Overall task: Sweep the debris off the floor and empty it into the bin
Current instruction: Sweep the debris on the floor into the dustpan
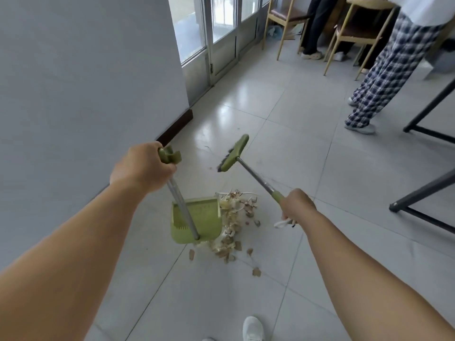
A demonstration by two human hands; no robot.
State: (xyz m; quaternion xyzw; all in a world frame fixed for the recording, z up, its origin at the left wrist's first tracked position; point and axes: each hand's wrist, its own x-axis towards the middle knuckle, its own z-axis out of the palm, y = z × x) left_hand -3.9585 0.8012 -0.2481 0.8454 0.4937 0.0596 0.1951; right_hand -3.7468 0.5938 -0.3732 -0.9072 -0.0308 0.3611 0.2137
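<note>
A green dustpan (pixel 197 217) on a long metal handle stands on the tiled floor, its mouth facing right. My left hand (pixel 141 167) is shut around the green top of that handle. A pile of debris (pixel 237 222), brown chips and pale scraps, lies against the pan's mouth and trails toward me. My right hand (pixel 296 207) grips the green end of the broom handle. The broom head (pixel 234 153) hangs beyond the pile, lifted a little off the floor. No bin is in view.
A grey wall (pixel 86 82) runs along the left, with glass doors behind it. Black table legs (pixel 423 205) stand at the right. A person in checked trousers (pixel 384 77) stands at the back right beside wooden chairs (pixel 354 33). My white shoe (pixel 252 328) is at the bottom.
</note>
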